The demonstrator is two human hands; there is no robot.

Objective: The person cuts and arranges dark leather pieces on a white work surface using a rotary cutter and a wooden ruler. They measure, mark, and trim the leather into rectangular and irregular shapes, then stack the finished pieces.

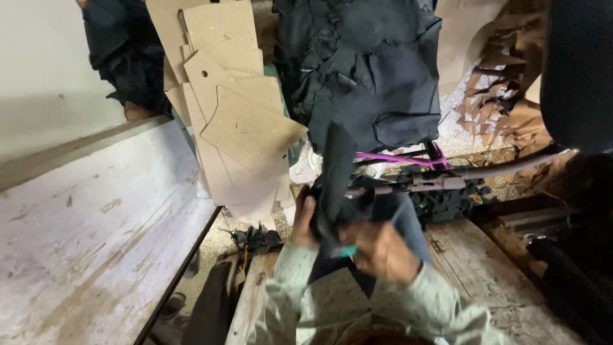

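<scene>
A narrow piece of black leather [336, 167] stands upright at the centre of the head view, and my left hand [304, 223] is closed around its lower part. My right hand [382, 250], blurred, is closed just to the right of it, gripping a small tool with a teal handle [348, 251] against the same piece. Both of my sleeves [300, 287] are pale with small dots. A larger heap of black leather offcuts [364, 70] lies behind the hands.
A worn white-painted board [96, 236] fills the left. Several tan cardboard patterns [239, 108] hang behind it. A pink strip [396, 158] and a metal bar [447, 182] run to the right. A wooden bench top [485, 281] lies under my arms. Brown scraps [498, 89] are at the upper right.
</scene>
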